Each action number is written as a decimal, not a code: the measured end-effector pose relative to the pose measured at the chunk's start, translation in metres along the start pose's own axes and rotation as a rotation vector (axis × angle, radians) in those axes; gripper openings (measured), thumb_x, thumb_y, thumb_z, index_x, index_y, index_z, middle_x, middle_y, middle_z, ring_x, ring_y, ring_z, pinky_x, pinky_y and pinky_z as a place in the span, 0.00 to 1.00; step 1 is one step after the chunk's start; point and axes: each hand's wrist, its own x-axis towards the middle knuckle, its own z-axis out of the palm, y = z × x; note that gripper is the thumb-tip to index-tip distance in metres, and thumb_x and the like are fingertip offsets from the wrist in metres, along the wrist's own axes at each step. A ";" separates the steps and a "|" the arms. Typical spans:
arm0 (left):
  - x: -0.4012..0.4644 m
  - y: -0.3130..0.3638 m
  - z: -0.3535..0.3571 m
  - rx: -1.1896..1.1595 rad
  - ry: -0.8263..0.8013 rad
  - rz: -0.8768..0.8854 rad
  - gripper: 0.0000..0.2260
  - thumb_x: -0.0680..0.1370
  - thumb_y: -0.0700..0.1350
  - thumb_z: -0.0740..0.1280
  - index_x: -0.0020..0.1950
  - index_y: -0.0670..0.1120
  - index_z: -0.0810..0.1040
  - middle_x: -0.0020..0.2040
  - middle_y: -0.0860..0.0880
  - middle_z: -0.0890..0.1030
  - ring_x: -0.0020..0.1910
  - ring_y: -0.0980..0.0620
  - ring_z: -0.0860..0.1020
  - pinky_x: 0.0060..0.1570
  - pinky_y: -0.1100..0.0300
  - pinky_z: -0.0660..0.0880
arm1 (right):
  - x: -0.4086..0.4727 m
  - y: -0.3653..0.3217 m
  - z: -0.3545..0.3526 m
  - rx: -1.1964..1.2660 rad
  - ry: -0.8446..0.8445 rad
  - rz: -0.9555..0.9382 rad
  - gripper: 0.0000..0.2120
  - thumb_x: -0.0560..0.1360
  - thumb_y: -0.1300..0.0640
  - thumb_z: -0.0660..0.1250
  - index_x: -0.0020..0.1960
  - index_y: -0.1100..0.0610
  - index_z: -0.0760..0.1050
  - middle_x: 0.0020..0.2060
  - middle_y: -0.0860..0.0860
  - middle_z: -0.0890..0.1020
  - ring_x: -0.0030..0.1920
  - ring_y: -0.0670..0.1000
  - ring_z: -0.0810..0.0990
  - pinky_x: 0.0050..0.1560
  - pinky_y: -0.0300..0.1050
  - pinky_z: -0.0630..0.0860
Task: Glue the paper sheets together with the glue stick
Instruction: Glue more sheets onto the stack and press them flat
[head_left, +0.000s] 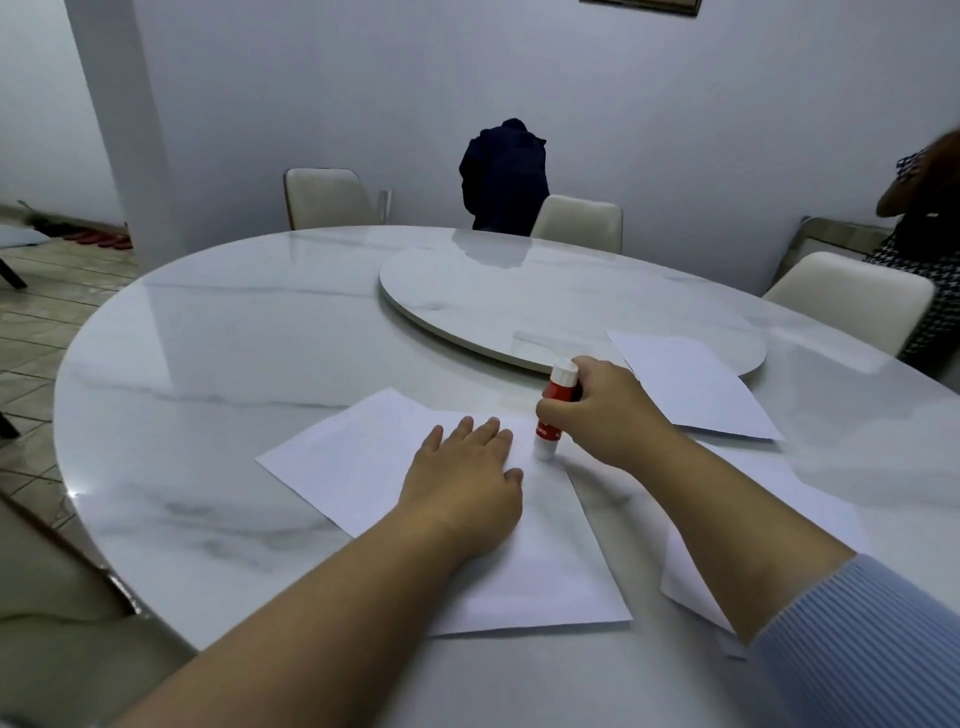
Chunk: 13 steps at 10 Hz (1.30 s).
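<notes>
A white paper sheet (353, 457) lies in front of me on the round marble table (218, 353). My left hand (465, 475) rests flat on it, fingers spread, pressing it down. My right hand (597, 410) grips a red and white glue stick (555, 410), held nearly upright with its lower end touching the sheet's far right corner. A second sheet (696, 384) lies farther right, partly on the turntable. A third sheet (691, 577) lies under my right forearm, mostly hidden.
A round marble turntable (493, 291) sits in the table's middle. Cream chairs (576, 221) stand around the far side, one with a dark jacket (504, 174) draped on it. A person in a patterned garment (930, 249) is at the right edge.
</notes>
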 end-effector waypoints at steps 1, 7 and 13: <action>0.000 -0.001 0.000 -0.002 -0.002 0.003 0.24 0.81 0.51 0.48 0.77 0.50 0.51 0.79 0.53 0.50 0.78 0.52 0.46 0.75 0.52 0.42 | -0.022 0.000 -0.007 0.003 -0.024 -0.004 0.09 0.69 0.57 0.68 0.46 0.62 0.74 0.36 0.52 0.76 0.35 0.50 0.71 0.36 0.43 0.68; -0.006 0.001 -0.034 0.111 -0.365 0.207 0.25 0.81 0.51 0.55 0.76 0.57 0.51 0.78 0.54 0.40 0.76 0.49 0.36 0.75 0.48 0.40 | -0.118 0.024 -0.064 1.068 0.301 0.067 0.11 0.72 0.66 0.65 0.33 0.57 0.79 0.30 0.59 0.76 0.24 0.48 0.69 0.27 0.38 0.68; -0.043 -0.004 -0.017 -0.018 -0.130 0.170 0.27 0.79 0.57 0.54 0.77 0.58 0.50 0.78 0.61 0.48 0.76 0.62 0.46 0.73 0.61 0.40 | -0.040 0.016 -0.010 0.349 0.177 -0.072 0.10 0.77 0.56 0.62 0.45 0.64 0.72 0.31 0.50 0.81 0.27 0.46 0.76 0.33 0.41 0.74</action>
